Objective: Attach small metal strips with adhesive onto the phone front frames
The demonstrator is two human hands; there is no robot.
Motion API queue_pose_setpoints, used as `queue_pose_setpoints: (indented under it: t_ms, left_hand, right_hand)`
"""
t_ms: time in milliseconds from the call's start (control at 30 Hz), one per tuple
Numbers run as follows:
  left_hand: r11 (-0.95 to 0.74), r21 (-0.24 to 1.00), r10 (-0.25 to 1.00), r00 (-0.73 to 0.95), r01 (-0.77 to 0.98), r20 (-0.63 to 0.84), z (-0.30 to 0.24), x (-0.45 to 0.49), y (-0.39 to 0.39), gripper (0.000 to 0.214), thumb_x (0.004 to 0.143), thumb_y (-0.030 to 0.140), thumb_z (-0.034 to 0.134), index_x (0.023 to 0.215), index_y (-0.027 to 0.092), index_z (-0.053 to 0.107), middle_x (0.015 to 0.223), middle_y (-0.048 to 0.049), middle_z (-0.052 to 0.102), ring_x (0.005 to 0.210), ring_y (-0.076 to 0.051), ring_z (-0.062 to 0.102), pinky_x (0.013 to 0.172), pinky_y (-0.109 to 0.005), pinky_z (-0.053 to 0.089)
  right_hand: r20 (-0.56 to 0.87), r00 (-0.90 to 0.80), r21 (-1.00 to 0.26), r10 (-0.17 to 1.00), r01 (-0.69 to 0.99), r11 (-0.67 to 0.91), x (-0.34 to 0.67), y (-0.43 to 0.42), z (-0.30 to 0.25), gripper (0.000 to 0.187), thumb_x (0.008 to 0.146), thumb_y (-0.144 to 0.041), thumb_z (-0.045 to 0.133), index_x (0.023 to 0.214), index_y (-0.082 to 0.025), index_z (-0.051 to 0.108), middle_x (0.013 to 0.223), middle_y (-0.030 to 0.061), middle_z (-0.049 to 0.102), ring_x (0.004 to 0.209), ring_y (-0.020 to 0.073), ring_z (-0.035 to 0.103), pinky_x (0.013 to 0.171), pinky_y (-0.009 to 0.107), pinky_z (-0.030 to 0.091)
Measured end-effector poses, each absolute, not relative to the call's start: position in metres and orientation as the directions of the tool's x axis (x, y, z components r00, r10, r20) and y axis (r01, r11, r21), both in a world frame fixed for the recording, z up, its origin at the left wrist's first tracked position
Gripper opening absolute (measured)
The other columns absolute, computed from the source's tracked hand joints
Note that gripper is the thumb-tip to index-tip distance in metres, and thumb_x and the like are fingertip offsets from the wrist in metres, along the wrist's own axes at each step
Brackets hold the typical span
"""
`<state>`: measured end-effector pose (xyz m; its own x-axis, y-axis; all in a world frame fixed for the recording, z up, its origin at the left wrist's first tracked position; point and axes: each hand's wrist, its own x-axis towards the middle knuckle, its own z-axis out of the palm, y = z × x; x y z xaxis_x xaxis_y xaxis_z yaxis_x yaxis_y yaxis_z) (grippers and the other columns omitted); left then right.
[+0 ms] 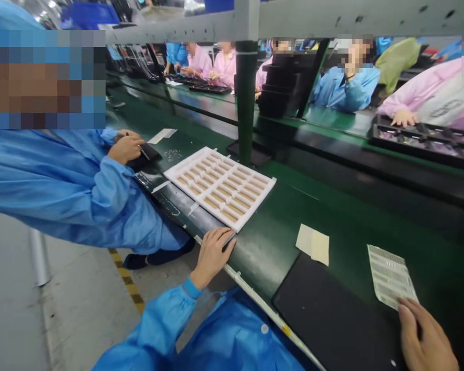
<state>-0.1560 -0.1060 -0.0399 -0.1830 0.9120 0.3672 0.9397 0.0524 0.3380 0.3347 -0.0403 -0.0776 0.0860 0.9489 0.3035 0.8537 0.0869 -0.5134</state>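
Observation:
My left hand (213, 253) is at the bench's front edge, by the near corner of a white foam tray (237, 225). Its fingers are closed on a thin grey piece (229, 240), which is mostly hidden. Rows of slots with tan strips (232, 212) fill the tray. At the lower right, my right hand (427, 335) has curled fingers, with thumb and forefinger at the lower edge of a printed sheet of labels (391, 274). A black mat (336, 314) lies between my hands, with pale yellow paper slips (312, 243) at its far edge.
To my left, a co-worker in a blue smock (112, 201) holds a dark object (149, 153) over the green bench (294, 201). A green post (246, 103) rises behind the tray. Other people sit across the line, with black trays (429, 141) and a black stack (278, 87).

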Motion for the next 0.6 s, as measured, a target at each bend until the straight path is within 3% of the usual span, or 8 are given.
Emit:
queue_pose_setpoints:
  t_ms: [200,333,433,600]
  left_hand:
    - [0.045,0.231,0.942,-0.118,0.972,0.313,-0.035,-0.16,-0.115,0.032,0.096,0.032,0.051,0.123,0.027,0.066,0.13,-0.0094,0.06,0.121,-0.028,0.053,0.107,-0.05,0.04]
    - [0.073,0.245,0.947,-0.144,0.967,0.288,-0.036,-0.168,-0.113,0.031,0.096,0.034,0.051,0.121,0.029,0.067,0.129,-0.0095,0.059,0.122,-0.027,0.053,0.103,-0.046,0.044]
    - [0.075,0.251,0.941,-0.151,0.965,0.302,-0.044,-0.177,-0.103,0.029,0.096,0.033,0.05,0.117,0.028,0.069,0.128,-0.0082,0.062,0.121,-0.026,0.056,0.097,-0.042,0.047]
    - [0.023,0.22,0.939,-0.097,0.975,0.331,-0.033,-0.188,-0.102,0.033,0.095,0.039,0.05,0.12,0.022,0.065,0.127,-0.0119,0.062,0.118,-0.029,0.058,0.101,-0.044,0.047]
  right_hand:
    - [0.32,0.095,-0.516,0.943,0.852,0.089,0.323,-0.045,-0.073,0.065,0.087,-0.063,0.035,0.11,-0.011,0.066,0.121,0.0229,0.064,0.118,0.0421,0.057,0.104,0.058,0.044]
    - [0.346,0.088,-0.513,0.934,0.851,0.109,0.326,-0.044,-0.076,0.066,0.087,-0.064,0.036,0.11,-0.01,0.067,0.119,0.0238,0.064,0.117,0.0417,0.058,0.104,0.058,0.043]
    - [0.375,0.109,-0.533,0.921,0.838,0.118,0.326,-0.041,-0.08,0.062,0.089,-0.063,0.039,0.108,-0.013,0.068,0.12,0.0216,0.065,0.118,0.0385,0.058,0.105,0.054,0.043]
    - [0.461,0.179,-0.575,0.869,0.806,0.139,0.315,-0.043,-0.08,0.049,0.092,-0.056,0.045,0.106,-0.015,0.068,0.119,0.0177,0.066,0.118,0.0306,0.059,0.105,0.051,0.044]
